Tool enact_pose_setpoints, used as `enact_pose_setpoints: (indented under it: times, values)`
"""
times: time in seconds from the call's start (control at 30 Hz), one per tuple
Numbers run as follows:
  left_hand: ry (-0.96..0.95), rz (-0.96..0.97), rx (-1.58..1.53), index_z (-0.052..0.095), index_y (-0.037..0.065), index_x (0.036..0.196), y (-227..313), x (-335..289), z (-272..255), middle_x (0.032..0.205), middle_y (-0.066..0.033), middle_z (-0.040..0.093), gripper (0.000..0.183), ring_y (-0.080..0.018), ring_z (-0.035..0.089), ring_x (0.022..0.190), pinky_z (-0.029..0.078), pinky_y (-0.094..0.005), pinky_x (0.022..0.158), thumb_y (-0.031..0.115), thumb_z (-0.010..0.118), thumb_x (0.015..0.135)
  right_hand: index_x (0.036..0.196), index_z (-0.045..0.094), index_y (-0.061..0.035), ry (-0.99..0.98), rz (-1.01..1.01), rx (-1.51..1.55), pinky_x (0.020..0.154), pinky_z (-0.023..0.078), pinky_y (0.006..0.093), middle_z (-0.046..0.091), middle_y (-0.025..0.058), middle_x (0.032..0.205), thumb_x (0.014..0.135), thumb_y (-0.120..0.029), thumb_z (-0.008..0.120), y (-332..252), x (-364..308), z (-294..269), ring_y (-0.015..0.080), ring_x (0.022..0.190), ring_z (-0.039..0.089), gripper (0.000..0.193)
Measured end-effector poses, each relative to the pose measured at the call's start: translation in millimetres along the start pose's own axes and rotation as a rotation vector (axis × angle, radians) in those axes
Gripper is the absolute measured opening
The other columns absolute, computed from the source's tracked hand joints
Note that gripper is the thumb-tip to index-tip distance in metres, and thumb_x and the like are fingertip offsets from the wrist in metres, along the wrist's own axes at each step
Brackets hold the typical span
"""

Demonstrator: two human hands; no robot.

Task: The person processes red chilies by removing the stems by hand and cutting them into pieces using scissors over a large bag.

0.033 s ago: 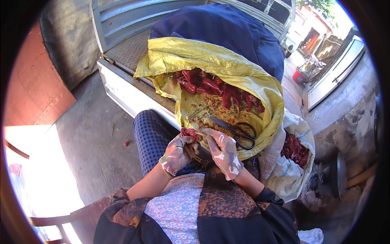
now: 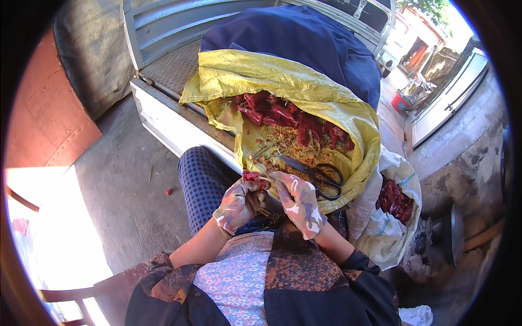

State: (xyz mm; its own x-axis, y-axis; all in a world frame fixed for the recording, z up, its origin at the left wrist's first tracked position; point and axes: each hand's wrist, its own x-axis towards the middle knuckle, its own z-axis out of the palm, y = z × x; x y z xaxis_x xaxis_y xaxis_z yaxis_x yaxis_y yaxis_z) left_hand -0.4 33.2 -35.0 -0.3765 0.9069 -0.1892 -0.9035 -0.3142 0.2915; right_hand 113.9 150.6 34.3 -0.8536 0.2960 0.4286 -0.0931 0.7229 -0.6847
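Both my hands wear camouflage-patterned gloves and meet above my lap, at the near edge of an open yellow woven sack (image 2: 261, 65). In my left hand (image 2: 237, 204), closed fingers hold a dried red pepper (image 2: 253, 176). Against its right end, the fingers of my right hand (image 2: 298, 201) are pinched together at a pale stem-like bit; their tips partly hide it. Black-handled scissors (image 2: 312, 173) lie on the sack just beyond my right hand, blades pointing left. Around them are scattered yellowish seeds and scraps (image 2: 272, 142). More dried red peppers (image 2: 283, 114) are heaped farther inside.
The sack rests on the edge of a metal truck bed (image 2: 168, 62), with dark blue cloth (image 2: 293, 35) behind it. At right stands a white sack (image 2: 375, 228) holding dark red peppers (image 2: 395, 200). A metal-framed door (image 2: 448, 100) is beyond. One red scrap (image 2: 169, 192) lies on the floor.
My right hand has shifted very slightly at the pepper; everything else looks the same.
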Motion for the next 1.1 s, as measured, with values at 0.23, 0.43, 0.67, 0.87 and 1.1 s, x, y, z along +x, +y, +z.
enact_pose_setpoints:
  times: [0.23, 0.43, 0.67, 0.87, 1.1]
  values:
    - [-0.020, 0.079, 0.425, 0.057, 0.008, 0.099, 3, -10, 11, 0.078, -0.0024, 0.057, 0.017, -0.0111, 0.051, 0.064, 0.040, -0.0240, 0.056, 0.011, 0.049, 0.084, 0.107, 0.060, -0.0018, -0.209, 0.042, -0.055, 0.074, 0.048, 0.0303, 0.063, 0.0121, 0.097, 0.082, 0.003, 0.060, 1, 15, -22, 0.0220, 0.087, 0.062, 0.026]
    - [-0.095, 0.107, 0.469, 0.055, 0.004, 0.115, -2, -5, -4, 0.097, -0.0029, 0.062, 0.031, -0.0131, 0.061, 0.080, 0.050, -0.0249, 0.069, 0.013, 0.053, 0.086, 0.115, 0.060, -0.0069, -0.229, 0.090, 0.349, 0.086, 0.046, 0.0332, 0.058, 0.0141, 0.108, 0.077, -0.008, 0.068, 3, 20, -3, 0.0274, 0.098, 0.058, 0.038]
    - [-0.069, 0.099, 0.491, 0.055, 0.004, 0.113, -3, -11, 12, 0.098, -0.0045, 0.062, 0.028, -0.0134, 0.060, 0.078, 0.049, -0.0252, 0.067, 0.011, 0.052, 0.087, 0.109, 0.063, -0.0060, -0.198, 0.066, 0.312, 0.078, 0.048, 0.0311, 0.060, 0.0136, 0.099, 0.080, -0.008, 0.066, 11, 19, 3, 0.0262, 0.087, 0.061, 0.029]
    - [-0.168, -0.098, 0.394, 0.057, 0.007, 0.100, 6, -9, 4, 0.084, -0.0053, 0.062, 0.020, -0.0098, 0.049, 0.057, 0.036, -0.0221, 0.048, 0.011, 0.051, 0.082, 0.103, 0.063, -0.0019, -0.179, 0.169, 0.482, 0.075, 0.046, 0.0287, 0.060, 0.0102, 0.094, 0.085, -0.009, 0.059, -3, 20, -16, 0.0192, 0.083, 0.058, 0.020]
    - [-0.175, -0.207, 0.193, 0.058, 0.009, 0.099, 8, -12, 14, 0.074, -0.0020, 0.055, 0.019, -0.0089, 0.040, 0.052, 0.030, -0.0222, 0.045, 0.026, 0.055, 0.090, 0.106, 0.063, -0.0005, -0.250, 0.031, 0.374, 0.081, 0.044, 0.0272, 0.058, 0.0082, 0.097, 0.086, -0.005, 0.056, 1, 21, -21, 0.0173, 0.089, 0.057, 0.022]
